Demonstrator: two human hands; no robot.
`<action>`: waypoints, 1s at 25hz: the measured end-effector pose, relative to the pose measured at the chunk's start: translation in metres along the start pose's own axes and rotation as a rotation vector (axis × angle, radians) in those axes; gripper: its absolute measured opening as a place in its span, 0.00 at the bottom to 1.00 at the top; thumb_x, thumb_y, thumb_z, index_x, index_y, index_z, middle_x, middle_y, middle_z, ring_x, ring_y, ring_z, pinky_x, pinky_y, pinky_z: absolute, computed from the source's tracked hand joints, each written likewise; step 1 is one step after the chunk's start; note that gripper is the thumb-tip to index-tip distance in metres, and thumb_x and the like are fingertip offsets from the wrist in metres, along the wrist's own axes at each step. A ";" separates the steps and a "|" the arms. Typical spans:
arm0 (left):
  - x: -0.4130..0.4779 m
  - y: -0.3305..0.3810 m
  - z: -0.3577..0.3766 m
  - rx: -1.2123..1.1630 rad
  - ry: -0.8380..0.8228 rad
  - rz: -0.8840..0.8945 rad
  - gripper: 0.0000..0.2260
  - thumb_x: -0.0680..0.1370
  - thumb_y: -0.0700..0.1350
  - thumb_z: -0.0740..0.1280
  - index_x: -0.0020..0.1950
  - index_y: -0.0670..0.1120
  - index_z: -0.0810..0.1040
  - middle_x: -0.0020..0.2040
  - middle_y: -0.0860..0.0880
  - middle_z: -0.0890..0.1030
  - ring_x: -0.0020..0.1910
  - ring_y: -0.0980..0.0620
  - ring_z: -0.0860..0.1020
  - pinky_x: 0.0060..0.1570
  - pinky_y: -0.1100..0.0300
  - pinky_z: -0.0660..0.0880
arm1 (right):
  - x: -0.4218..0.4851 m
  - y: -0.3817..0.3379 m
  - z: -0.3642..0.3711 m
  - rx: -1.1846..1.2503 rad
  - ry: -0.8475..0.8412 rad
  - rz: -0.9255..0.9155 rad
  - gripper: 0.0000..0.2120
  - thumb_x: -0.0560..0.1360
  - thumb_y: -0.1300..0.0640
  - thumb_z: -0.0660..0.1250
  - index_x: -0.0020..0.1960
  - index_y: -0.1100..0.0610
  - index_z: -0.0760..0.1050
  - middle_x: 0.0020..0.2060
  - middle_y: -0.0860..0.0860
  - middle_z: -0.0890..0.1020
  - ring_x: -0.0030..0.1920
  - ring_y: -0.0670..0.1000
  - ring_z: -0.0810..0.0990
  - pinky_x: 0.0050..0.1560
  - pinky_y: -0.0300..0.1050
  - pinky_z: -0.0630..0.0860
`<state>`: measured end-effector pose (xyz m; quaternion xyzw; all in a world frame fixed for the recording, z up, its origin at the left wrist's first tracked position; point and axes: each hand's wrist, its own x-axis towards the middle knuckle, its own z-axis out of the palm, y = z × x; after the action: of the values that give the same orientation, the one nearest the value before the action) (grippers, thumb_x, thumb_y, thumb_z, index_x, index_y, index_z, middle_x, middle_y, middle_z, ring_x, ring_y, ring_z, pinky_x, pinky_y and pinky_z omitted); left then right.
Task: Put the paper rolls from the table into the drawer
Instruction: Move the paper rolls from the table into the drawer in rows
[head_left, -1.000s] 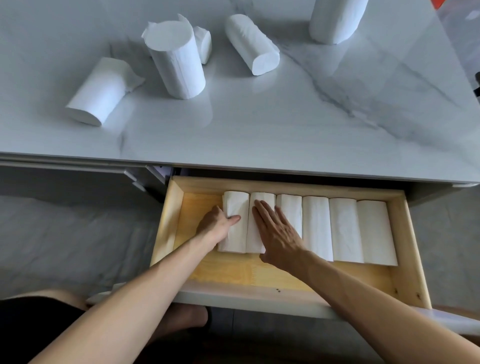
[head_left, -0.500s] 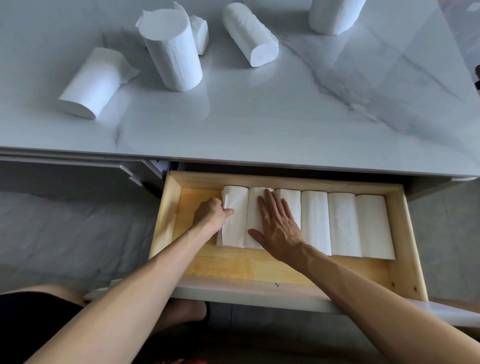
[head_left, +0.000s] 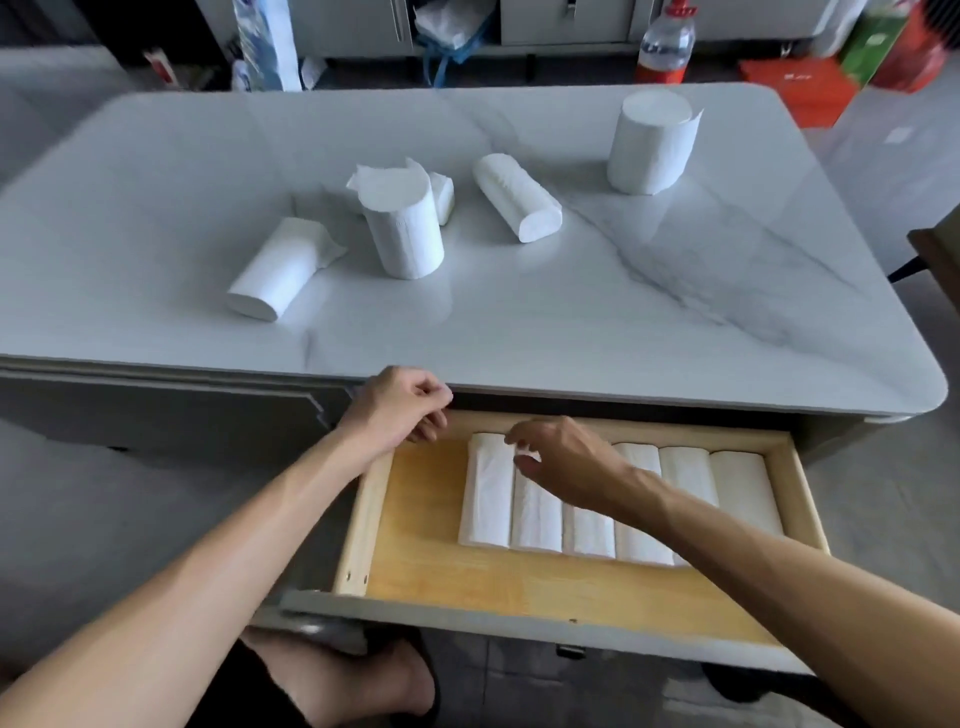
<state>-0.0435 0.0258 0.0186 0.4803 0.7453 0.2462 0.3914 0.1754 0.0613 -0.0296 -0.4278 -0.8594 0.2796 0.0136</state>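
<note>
Fingers of the left hand (head_left: 397, 408) curl loosely with nothing in them over the far left corner of the open wooden drawer (head_left: 363, 509), while the right hand (head_left: 561, 462) hovers with bent, empty fingers (head_left: 519, 441) just above the row of 6 paper rolls (head_left: 488, 493) lying side by side under and right of them. Beyond both hands, well apart from the fingers, 5 more rolls (head_left: 405, 228) wait on the marble table (head_left: 571, 322), 2 of them upright.
</note>
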 end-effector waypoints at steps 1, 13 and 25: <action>0.000 0.011 -0.024 -0.058 0.106 0.042 0.03 0.77 0.47 0.69 0.45 0.51 0.82 0.35 0.51 0.85 0.31 0.54 0.83 0.31 0.62 0.78 | 0.007 -0.011 -0.018 0.031 0.046 -0.012 0.14 0.77 0.55 0.63 0.61 0.53 0.78 0.53 0.51 0.85 0.51 0.54 0.83 0.51 0.50 0.79; 0.154 0.113 -0.075 0.461 0.540 -0.024 0.42 0.66 0.62 0.74 0.72 0.48 0.61 0.68 0.40 0.68 0.63 0.35 0.70 0.56 0.48 0.70 | 0.142 0.057 -0.202 0.065 0.716 0.334 0.28 0.70 0.53 0.72 0.68 0.57 0.68 0.65 0.60 0.71 0.63 0.62 0.69 0.61 0.54 0.70; 0.200 0.094 -0.060 0.590 0.699 0.044 0.26 0.69 0.56 0.70 0.59 0.43 0.65 0.56 0.40 0.72 0.55 0.37 0.72 0.39 0.53 0.66 | 0.267 0.146 -0.265 0.150 0.718 0.620 0.40 0.67 0.41 0.74 0.71 0.54 0.61 0.65 0.63 0.65 0.58 0.69 0.73 0.56 0.58 0.73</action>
<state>-0.0901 0.2468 0.0531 0.4752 0.8604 0.1792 -0.0423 0.1816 0.4539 0.0648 -0.7312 -0.6099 0.1663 0.2564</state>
